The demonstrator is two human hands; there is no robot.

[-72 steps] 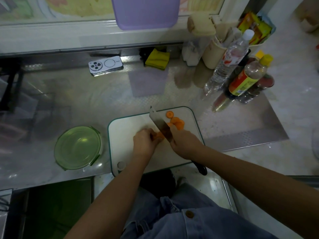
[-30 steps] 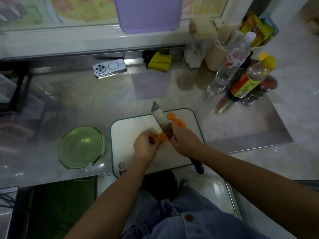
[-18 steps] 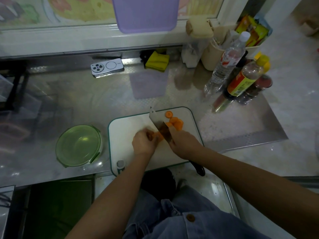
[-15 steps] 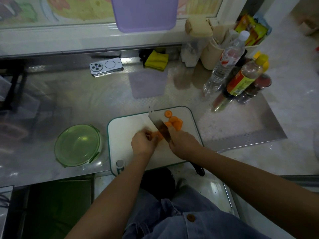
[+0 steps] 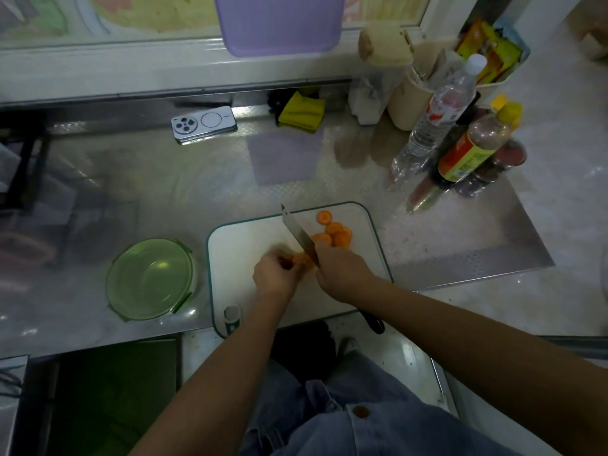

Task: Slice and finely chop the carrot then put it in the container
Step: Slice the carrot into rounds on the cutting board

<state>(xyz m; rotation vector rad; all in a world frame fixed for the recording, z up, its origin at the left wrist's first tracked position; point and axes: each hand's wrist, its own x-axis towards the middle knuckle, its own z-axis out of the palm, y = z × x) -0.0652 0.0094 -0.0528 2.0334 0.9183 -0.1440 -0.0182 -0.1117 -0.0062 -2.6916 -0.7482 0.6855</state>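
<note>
Shiny embossed steel counter fills most of the head view. A pale purple plastic tray is propped on the window ledge at the back, and its reflection shows on the steel.

White rectangular cutting board with a teal rim lies at the near edge, centre. Round green translucent container with side clips sits on the counter just left of the board, apart from it, with no carrot inside.

Far right there is a clear plastic water bottle with a white cap and a brown sauce bottle with a yellow cap and red-yellow label, next to a beige tub.

Right hand is wrapped around the grip of a steel-bladed knife. The blade points away and to the left. Its black handle end sticks out behind the wrist, past the board's edge.

Left hand has its fingers curled, pinching a short orange carrot stub down on the board. The blade meets the stub's right end. The fingers are motion-blurred.

Silver phone lies face down at the back, with a folded yellow cloth to its right.

Small pile of round orange carrot slices lies on the board right of the blade, with one slice a little farther back.
</note>
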